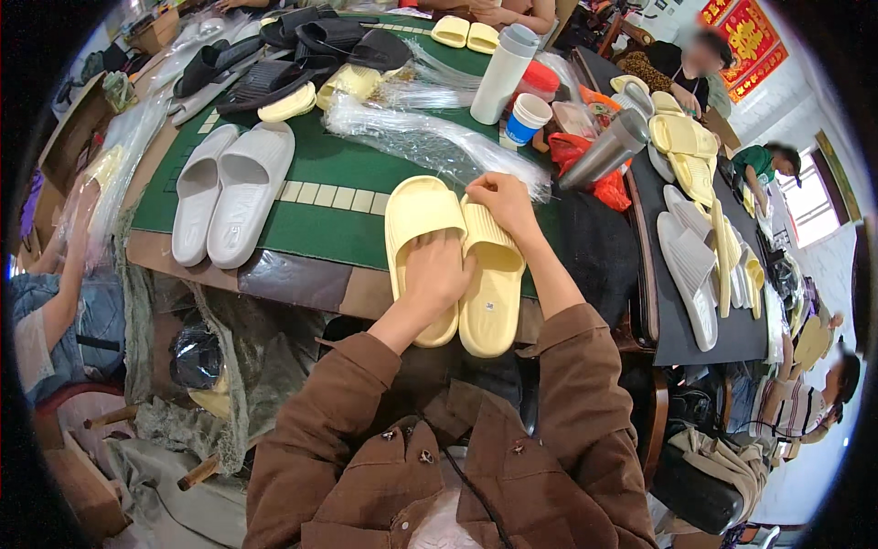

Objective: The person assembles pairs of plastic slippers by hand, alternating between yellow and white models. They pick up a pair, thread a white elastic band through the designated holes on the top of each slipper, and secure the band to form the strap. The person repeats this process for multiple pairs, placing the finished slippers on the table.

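Note:
A pair of pale yellow slippers is side by side at the table's front edge, toes away from me and heels reaching past the edge. My left hand reaches into the left yellow slipper, its fingers under the strap and partly hidden, thumb toward the other shoe. With fingers bent together, my right hand grips the toe end of the right yellow slipper. A small white label sits on that one's insole. Left of them stands a pair of grey slippers on the green mat.
Clear plastic bags lie beyond my hands. A white bottle, a paper cup and a steel tumbler stand at the back right. Black slippers pile up far left. More slippers cover the right table. Other people sit around.

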`<state>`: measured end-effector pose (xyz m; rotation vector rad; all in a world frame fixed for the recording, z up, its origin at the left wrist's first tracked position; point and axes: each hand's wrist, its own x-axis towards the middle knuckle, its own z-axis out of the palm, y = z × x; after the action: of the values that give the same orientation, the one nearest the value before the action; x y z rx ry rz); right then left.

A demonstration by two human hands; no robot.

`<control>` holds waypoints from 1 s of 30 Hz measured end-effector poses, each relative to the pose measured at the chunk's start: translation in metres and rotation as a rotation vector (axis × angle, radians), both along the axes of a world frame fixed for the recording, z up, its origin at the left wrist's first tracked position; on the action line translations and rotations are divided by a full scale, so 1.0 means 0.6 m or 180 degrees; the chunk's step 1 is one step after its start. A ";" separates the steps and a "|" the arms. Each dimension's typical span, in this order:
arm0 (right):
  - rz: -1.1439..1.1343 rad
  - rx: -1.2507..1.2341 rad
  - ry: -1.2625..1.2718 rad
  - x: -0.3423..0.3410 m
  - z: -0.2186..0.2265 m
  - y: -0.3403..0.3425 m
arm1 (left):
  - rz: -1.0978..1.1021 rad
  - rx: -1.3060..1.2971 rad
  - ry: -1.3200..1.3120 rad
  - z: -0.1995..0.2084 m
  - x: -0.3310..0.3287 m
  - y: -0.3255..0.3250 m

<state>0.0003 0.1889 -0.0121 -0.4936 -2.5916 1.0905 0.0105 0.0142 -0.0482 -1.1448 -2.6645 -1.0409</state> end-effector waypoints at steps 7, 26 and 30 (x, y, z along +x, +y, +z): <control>0.0260 -0.1891 0.0178 0.005 -0.003 0.010 | -0.0029 -0.0202 -0.0223 0.011 0.001 0.000; 0.0144 -0.1297 0.0635 -0.029 0.005 -0.001 | -0.0038 0.0121 0.0201 0.012 0.004 -0.004; 0.0125 -0.0412 0.0367 -0.039 0.016 -0.024 | -0.0049 0.0201 0.0285 0.007 0.001 -0.008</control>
<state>-0.0229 0.1748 -0.0024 -0.3976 -2.4518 1.2672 0.0110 0.0096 -0.0441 -1.1727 -2.5399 -1.0423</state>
